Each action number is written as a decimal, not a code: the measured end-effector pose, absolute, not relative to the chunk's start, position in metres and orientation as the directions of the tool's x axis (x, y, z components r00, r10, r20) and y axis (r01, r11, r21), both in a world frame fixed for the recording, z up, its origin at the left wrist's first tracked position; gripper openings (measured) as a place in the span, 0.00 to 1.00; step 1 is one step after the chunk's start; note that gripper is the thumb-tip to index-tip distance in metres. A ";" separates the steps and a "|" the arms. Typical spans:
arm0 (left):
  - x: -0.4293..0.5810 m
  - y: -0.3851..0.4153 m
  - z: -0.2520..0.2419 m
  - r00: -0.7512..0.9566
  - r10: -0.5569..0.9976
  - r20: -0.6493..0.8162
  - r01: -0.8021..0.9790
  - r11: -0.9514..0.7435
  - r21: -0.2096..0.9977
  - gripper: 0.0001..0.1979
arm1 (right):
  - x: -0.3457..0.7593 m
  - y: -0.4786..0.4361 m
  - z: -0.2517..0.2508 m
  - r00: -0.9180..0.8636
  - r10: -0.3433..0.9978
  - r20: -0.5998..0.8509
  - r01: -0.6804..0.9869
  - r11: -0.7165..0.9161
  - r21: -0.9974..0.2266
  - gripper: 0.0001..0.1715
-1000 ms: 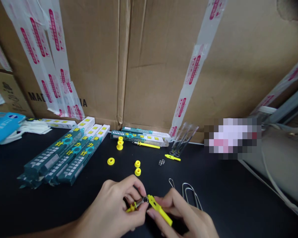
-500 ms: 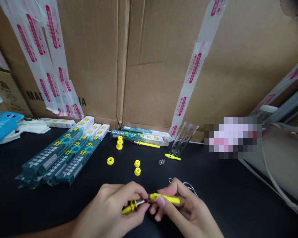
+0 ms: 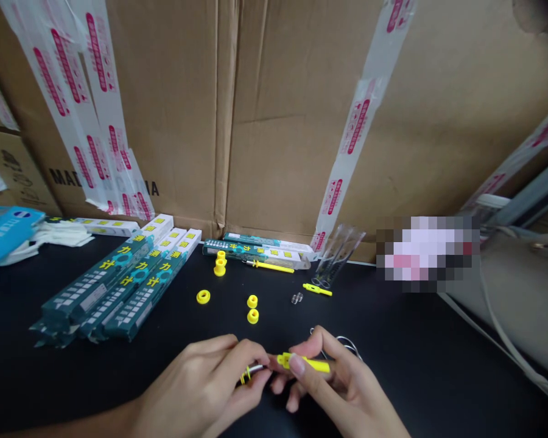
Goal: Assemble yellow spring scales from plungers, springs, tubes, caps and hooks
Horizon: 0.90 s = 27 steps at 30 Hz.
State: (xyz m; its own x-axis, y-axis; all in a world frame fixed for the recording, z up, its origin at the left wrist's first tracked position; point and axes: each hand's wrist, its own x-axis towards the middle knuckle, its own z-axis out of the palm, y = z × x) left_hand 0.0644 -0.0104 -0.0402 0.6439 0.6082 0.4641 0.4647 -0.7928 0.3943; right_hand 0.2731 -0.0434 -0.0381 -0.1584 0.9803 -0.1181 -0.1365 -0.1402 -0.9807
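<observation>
Toward the worktop's (image 3: 406, 340) near edge, our left hand (image 3: 214, 377) pinches a metal rod (image 3: 256, 368), our right hand (image 3: 335, 374) a yellow sleeve (image 3: 318, 365), seemingly unjoined; yellow collars (image 3: 252, 316) lie loose.

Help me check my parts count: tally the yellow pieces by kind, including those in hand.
Taller flanged collars: 2
Flat ring: 1
Small flanged caps: 2
Slotted pieces: 2, one in the right hand
Silver-tipped rods: 2, one in the left hand
Total: 9
</observation>
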 end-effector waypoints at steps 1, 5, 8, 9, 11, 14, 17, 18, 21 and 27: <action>0.064 -0.011 -0.040 0.643 0.607 0.467 0.462 -0.794 0.396 0.07 | 0.273 -0.043 -0.038 -0.157 0.981 -0.118 -0.137 -0.140 -0.981 0.20; 0.065 -0.011 -0.038 0.620 0.631 0.466 0.466 -0.775 0.427 0.06 | 0.271 -0.044 -0.040 -0.147 0.982 -0.118 -0.166 -0.142 -0.976 0.21; 0.065 -0.012 -0.037 0.627 0.620 0.472 0.474 -0.784 0.401 0.07 | 0.271 -0.044 -0.040 -0.157 0.981 -0.118 -0.171 -0.144 -0.975 0.21; 0.064 -0.012 -0.036 0.634 0.603 0.484 0.469 -0.798 0.380 0.08 | 0.271 -0.044 -0.041 -0.161 0.980 -0.116 -0.170 -0.143 -0.975 0.21; 0.063 -0.012 -0.035 0.650 0.579 0.493 0.460 -0.815 0.351 0.09 | 0.271 -0.043 -0.042 -0.171 0.979 -0.110 -0.170 -0.140 -0.976 0.22; 0.062 -0.011 -0.034 0.665 0.582 0.468 0.458 -0.813 0.360 0.09 | 0.272 -0.043 -0.043 -0.182 0.978 -0.106 -0.177 -0.139 -0.974 0.22; 0.063 -0.009 -0.034 0.660 0.602 0.450 0.449 -0.796 0.406 0.08 | 0.274 -0.043 -0.041 -0.207 0.973 -0.102 -0.172 -0.139 -0.975 0.22; 0.064 -0.009 -0.034 0.653 0.608 0.451 0.444 -0.790 0.423 0.07 | 0.275 -0.043 -0.041 -0.218 0.970 -0.104 -0.163 -0.141 -0.977 0.22; 0.067 -0.008 -0.031 0.643 0.602 0.474 0.432 -0.796 0.425 0.08 | 0.277 -0.044 -0.039 -0.243 0.964 -0.110 -0.138 -0.146 -0.980 0.22; 0.065 -0.010 -0.031 0.662 0.598 0.452 0.435 -0.798 0.418 0.08 | 0.276 -0.043 -0.037 -0.244 0.964 -0.106 -0.159 -0.147 -0.976 0.22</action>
